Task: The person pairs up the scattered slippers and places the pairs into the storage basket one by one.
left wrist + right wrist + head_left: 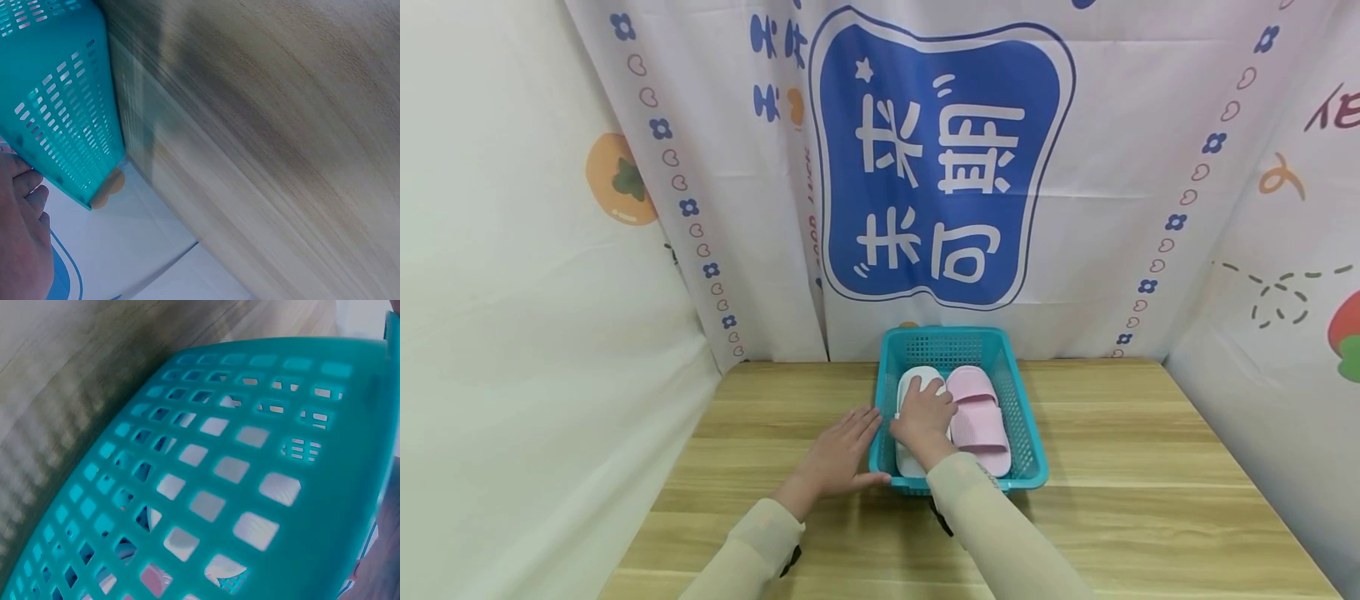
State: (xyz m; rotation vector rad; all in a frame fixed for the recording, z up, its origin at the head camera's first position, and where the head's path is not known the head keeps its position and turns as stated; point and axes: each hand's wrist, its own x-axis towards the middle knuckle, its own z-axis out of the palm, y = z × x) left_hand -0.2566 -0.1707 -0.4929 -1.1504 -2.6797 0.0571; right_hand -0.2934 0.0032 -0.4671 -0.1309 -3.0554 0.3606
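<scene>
A white slipper (912,463) lies in the left side of a turquoise plastic basket (1028,425). Beside it, on the right, is a pink slipper (979,427) with a ribbed strap. My right hand (922,414) reaches over the front rim and rests on the white slipper with its fingers spread, covering the slipper's middle; the undersides of the fingers are hidden. My left hand (837,454) lies against the basket's left side, fingers straight along the rim and thumb out toward the front corner. The left wrist view shows those fingers (28,181) touching the rim.
The basket stands at the back of a wood-grain table (1120,467), close to a printed white curtain (760,275) with a blue panel (940,167). White cloth hangs at the left (542,350) and right sides.
</scene>
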